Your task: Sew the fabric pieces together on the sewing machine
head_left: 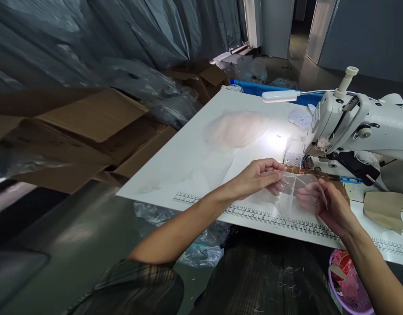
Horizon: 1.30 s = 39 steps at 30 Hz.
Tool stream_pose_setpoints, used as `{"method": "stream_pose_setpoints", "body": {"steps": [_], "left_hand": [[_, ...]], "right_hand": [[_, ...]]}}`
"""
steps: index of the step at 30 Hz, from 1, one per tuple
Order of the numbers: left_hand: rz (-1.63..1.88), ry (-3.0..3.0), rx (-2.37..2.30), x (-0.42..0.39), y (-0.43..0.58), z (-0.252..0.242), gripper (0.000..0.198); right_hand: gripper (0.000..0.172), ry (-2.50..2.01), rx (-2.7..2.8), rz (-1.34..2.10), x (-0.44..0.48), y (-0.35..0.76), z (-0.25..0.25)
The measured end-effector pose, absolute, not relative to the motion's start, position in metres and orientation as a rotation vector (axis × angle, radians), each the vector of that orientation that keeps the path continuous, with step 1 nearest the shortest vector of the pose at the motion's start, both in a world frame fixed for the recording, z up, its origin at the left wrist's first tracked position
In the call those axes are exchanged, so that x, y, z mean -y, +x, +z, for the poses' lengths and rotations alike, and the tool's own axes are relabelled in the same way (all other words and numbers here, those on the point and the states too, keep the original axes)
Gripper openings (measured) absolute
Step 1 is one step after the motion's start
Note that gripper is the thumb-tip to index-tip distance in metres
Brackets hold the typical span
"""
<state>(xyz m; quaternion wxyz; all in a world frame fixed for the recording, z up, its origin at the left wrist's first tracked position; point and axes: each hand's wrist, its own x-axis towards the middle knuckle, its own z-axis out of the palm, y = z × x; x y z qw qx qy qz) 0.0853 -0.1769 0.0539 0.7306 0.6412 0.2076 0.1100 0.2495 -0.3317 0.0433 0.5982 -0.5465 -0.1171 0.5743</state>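
Note:
A thin, see-through piece of white fabric (290, 199) is stretched between my two hands, above the near edge of the sewing table. My left hand (265, 177) pinches its left side, thumb on top. At the right side, my right hand (329, 203) grips the edge, and some of its fingers show through the sheer cloth from behind. Just beyond the cloth stands a white sewing machine (349, 122), its needle area (308, 162) close behind my fingers. A clear piece with red dots (293, 159) lies beside the needle area.
A lamp (280, 96) lights the white tabletop (188, 162), where a pale, blurred pile of fabric (237, 127) lies. A printed ruler (270, 217) runs along the near edge. Cardboard boxes (93, 113) stand left. A purple basket (359, 302) of scraps sits below right.

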Motion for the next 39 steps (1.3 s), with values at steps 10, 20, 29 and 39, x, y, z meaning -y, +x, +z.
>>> {"method": "stream_pose_setpoints", "body": {"steps": [10,20,29,39], "left_hand": [[0.227,1.462,-0.440,0.173,0.088,0.049,0.039],[0.588,2.827,-0.480,0.128,0.122,0.063,0.028],[0.400,3.082,0.036,0.131,0.148,0.029,0.026],[0.040,3.240,-0.006,0.094,0.214,0.043,0.018]], "right_hand": [[0.053,-1.496,0.561,1.314,0.326,0.261,0.035],[0.015,-2.034,1.138,0.714,0.281,0.288,0.036],[0.021,-2.268,1.285,0.276,0.293,0.281,0.017],[0.032,-2.190,1.227,0.424,0.295,0.290,0.020]]}}
